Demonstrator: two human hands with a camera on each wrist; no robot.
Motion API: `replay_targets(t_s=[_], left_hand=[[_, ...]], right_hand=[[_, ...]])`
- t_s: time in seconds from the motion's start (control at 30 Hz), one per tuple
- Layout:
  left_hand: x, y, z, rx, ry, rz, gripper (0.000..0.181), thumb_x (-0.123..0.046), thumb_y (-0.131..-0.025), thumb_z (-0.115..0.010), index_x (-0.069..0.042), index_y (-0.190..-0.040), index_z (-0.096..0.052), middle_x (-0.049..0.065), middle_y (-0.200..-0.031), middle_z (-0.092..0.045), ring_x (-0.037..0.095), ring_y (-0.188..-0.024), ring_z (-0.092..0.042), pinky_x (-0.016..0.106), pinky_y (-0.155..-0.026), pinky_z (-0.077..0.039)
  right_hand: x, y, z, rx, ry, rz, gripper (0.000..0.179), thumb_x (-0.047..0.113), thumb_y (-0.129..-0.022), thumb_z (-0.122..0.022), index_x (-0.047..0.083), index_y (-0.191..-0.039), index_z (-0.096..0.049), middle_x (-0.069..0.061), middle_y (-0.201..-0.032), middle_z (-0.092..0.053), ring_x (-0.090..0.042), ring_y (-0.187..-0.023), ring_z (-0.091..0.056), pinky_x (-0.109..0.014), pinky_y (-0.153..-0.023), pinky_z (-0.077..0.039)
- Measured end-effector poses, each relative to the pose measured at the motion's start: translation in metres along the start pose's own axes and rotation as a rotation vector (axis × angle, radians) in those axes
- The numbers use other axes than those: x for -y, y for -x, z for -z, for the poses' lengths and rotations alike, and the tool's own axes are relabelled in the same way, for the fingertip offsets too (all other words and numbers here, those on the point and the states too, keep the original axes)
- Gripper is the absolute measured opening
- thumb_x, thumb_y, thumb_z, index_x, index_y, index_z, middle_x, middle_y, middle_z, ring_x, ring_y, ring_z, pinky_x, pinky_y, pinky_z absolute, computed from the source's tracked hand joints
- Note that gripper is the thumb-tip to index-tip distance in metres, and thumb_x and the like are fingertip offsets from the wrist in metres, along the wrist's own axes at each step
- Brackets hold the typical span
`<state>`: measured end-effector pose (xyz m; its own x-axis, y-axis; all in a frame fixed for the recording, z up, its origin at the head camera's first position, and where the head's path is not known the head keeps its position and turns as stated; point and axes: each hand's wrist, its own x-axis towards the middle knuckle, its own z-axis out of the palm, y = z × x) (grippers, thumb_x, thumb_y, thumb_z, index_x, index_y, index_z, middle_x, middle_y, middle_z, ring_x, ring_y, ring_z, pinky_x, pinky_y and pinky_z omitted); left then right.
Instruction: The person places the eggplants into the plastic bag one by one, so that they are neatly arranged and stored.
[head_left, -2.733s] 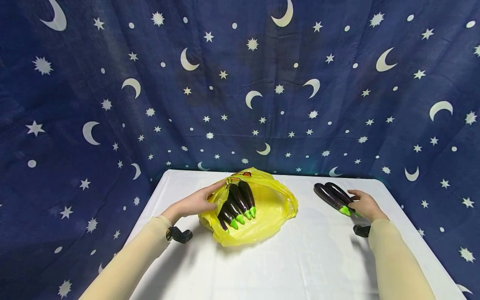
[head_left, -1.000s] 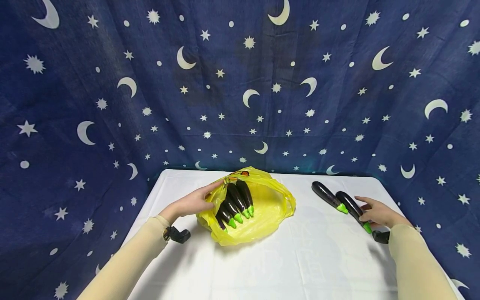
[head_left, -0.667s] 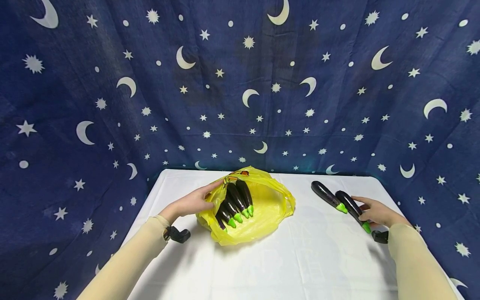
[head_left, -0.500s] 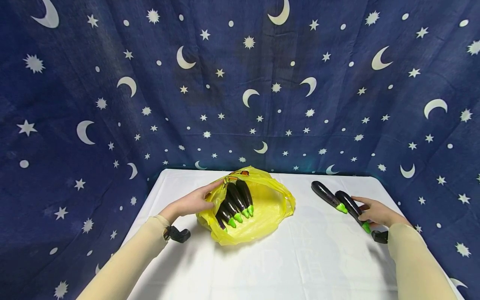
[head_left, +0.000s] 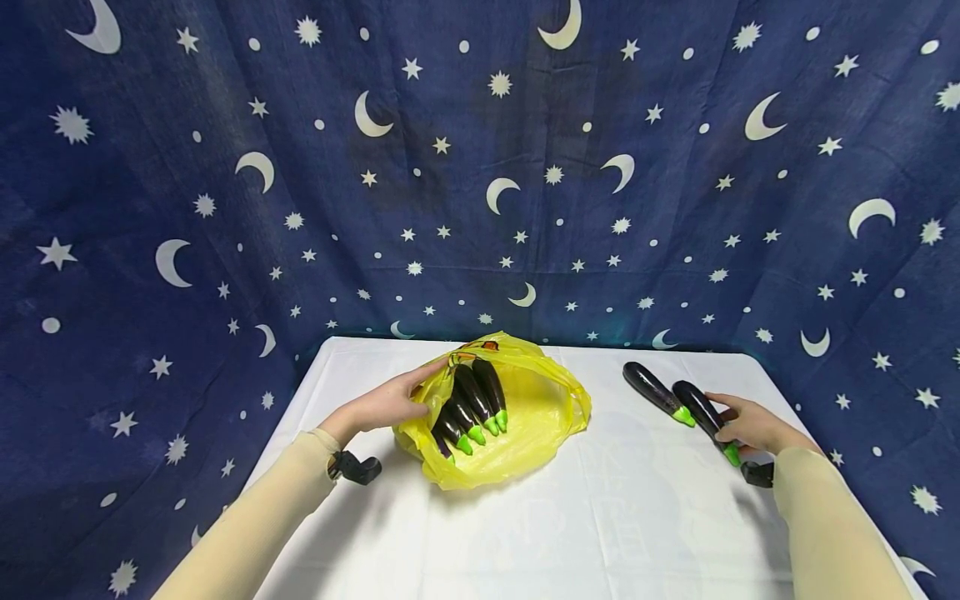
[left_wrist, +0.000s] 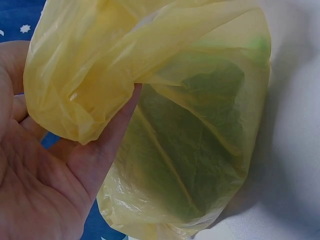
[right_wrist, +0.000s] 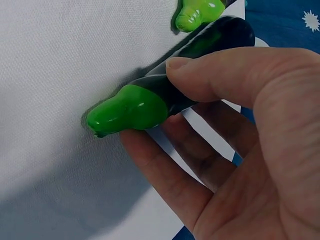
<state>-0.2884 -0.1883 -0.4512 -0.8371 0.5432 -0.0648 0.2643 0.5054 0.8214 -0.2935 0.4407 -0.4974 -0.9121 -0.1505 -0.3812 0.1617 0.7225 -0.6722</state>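
A yellow plastic bag (head_left: 536,446) lies on the table with its mouth towards me, and several dark eggplants (head_left: 491,390) with green caps sit in its left part. My left hand (head_left: 384,406) holds the bag's left rim; in the left wrist view the thumb (left_wrist: 112,142) is tucked under a fold, the other fingers partly hidden by the plastic. At the right, my right hand (head_left: 761,425) grips an eggplant (head_left: 697,406) near its green cap, thumb on top and fingers below. Another eggplant (head_left: 651,387) lies just left of it, its cap close to the held one.
A white cloth covers the table (head_left: 540,542). Behind it and at the sides hangs a dark blue curtain (head_left: 450,208) with moons and stars. A black wrist camera (head_left: 358,468) sits under the left wrist.
Since the oldest frame, my right hand has shifted right and nearer with one eggplant, parting it from its neighbour. Over the last second almost nothing moves; the left hand stays on the bag.
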Motion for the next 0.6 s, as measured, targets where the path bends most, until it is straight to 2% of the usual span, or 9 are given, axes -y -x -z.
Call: replay_targets(t_s=[0.2, 0.37, 0.6], left_hand=[[0.001, 0.0, 0.001, 0.002, 0.002, 0.003, 0.089, -0.002, -0.086, -0.062, -0.027, -0.164, -0.026, 0.002, -0.167, -0.025, 0.022, -0.147, -0.031, 0.043, -0.115, -0.033], [0.002, -0.001, 0.001, 0.006, 0.006, -0.003, 0.089, -0.002, -0.086, -0.062, -0.026, -0.164, -0.027, 0.003, -0.167, -0.025, 0.023, -0.146, -0.032, 0.043, -0.114, -0.034], [0.002, -0.001, 0.001, 0.012, 0.01, -0.002, 0.089, -0.003, -0.086, -0.063, -0.025, -0.164, -0.027, 0.004, -0.167, -0.026, 0.023, -0.146, -0.032, 0.043, -0.115, -0.034]], right_hand=[[0.0, 0.003, 0.001, -0.011, -0.07, -0.015, 0.09, 0.0, -0.087, -0.065, -0.009, -0.157, -0.009, -0.048, -0.133, -0.039, -0.036, -0.099, -0.061, -0.05, -0.075, -0.059], [-0.003, 0.006, 0.005, -0.063, -0.043, -0.004, 0.091, 0.004, -0.09, -0.066, -0.007, -0.159, -0.008, -0.047, -0.134, -0.038, -0.037, -0.102, -0.062, -0.05, -0.076, -0.059], [-0.001, 0.01, 0.01, -0.088, -0.088, 0.062, 0.091, 0.009, -0.093, -0.068, -0.004, -0.161, -0.008, -0.046, -0.139, -0.035, -0.036, -0.108, -0.06, -0.047, -0.077, -0.059]])
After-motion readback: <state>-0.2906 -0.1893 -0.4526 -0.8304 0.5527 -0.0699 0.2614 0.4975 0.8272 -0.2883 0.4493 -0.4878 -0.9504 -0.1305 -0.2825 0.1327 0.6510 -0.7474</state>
